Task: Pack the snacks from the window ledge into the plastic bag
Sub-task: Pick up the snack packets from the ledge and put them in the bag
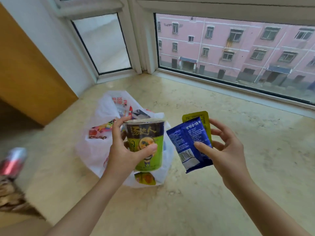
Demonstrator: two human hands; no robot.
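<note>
Over the beige marble window ledge [196, 193], both hands are loaded. Left hand [124, 150] grips a green-and-dark paper instant noodle cup [144, 133], upright, thumb across the front, fingers curled round the back near the rim. Right hand [226, 150] pinches two flat sachets together: a blue foil biscuit packet [185, 142] in front, a yellow-green foil packet [203, 116] behind it, only its top and right edge showing.

Thin white plastic shopping bag [92, 150] lies on the ledge directly under and behind the cup, mouth facing up toward 12 o'clock.

Step in hand, as I judge it: dropping the cup in. Best to lower it upright into the open mouth, base first, onto a flat spot so it does not tip or crush the softer packs. Bag film is limp and the rim looks slack, so the sachets should follow from 3 o'clock, slid in along the cup's side rather than tossed. No free hand holds the mouth open, which is the main risk.

Bag contents: several colourful wrapped snacks at 10 to 12 o'clock of the cup, one red-and-white pack [97, 132] at 9 o'clock, an orange-yellow pack [144, 178] seen through the film at 6 o'clock. Exact count unclear.

Red-and-silver item [12, 160], blurred, at far 9 o'clock; cannot tell what it is.
</note>
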